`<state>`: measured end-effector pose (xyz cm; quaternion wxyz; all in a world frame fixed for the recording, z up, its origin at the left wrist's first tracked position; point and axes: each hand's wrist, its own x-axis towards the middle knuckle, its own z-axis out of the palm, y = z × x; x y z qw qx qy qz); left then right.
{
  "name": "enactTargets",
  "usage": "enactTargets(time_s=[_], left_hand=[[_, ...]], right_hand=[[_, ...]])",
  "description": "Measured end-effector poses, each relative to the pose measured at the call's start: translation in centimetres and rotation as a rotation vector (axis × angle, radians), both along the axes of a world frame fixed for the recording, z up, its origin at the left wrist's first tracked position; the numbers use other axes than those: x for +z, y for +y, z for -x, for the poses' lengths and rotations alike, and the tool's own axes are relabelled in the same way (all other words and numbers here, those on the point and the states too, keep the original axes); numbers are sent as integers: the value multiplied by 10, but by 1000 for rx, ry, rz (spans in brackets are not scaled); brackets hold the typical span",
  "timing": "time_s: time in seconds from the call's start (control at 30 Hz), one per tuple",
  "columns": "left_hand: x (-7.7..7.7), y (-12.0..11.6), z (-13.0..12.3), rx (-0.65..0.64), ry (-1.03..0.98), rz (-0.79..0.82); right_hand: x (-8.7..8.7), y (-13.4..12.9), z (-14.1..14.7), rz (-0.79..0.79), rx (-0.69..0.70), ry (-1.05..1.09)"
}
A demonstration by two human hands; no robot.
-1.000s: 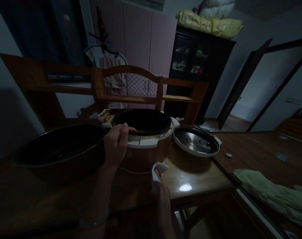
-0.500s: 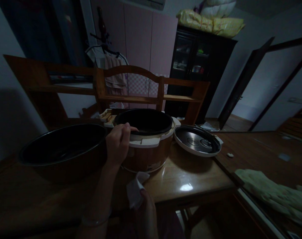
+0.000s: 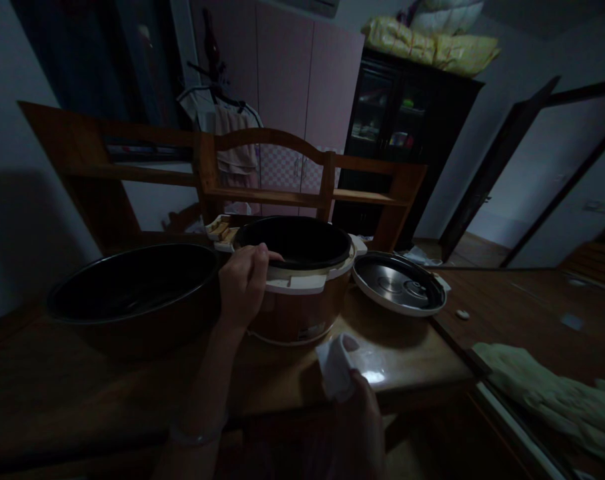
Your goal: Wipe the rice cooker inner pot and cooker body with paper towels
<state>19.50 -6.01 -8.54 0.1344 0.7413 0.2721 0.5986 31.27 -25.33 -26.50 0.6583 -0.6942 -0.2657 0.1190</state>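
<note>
In the middle of the table stands a brown and cream electric cooker, uncovered, with a dark interior. My left hand is closed over its left front rim, one finger pointing inward across the edge. My right hand, low in front of the cooker, pinches a crumpled white tissue just over the tabletop. To the left sits a wide dark pot. The cooker's round lid lies to the right, its metal inner side facing up.
A wooden shelf rail runs behind the cooker. The glossy wooden table ends near my body. To the right are a lower wooden surface, a small white object and pale green cloth.
My right hand has moved to the right with the white tissue, away from below the cooker's front. My left hand stays on the rim. The view has shifted slightly.
</note>
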Motion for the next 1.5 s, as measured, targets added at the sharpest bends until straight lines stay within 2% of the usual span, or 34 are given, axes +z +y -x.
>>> enactTargets(time_s=[0.13, 0.23, 0.37, 0.5, 0.7, 1.13, 1.5], left_hand=[[-1, 0, 0, 4, -9, -9], [0, -1, 0, 6, -1, 0], [0, -1, 0, 6, 5, 12], [1, -1, 0, 12, 4, 8], [1, -1, 0, 1, 2, 10], [0, -1, 0, 12, 4, 14], [0, -1, 0, 7, -1, 16]], right_hand=[[24, -5, -36, 58, -84, 9], [40, -4, -44, 100, -125, 1], [52, 8, -33, -8, 8, 6], [51, 24, -17, -158, 171, 52], [44, 38, -5, -213, 318, 53], [52, 39, 22, -167, 333, 33], [49, 39, 26, -177, 312, -6]])
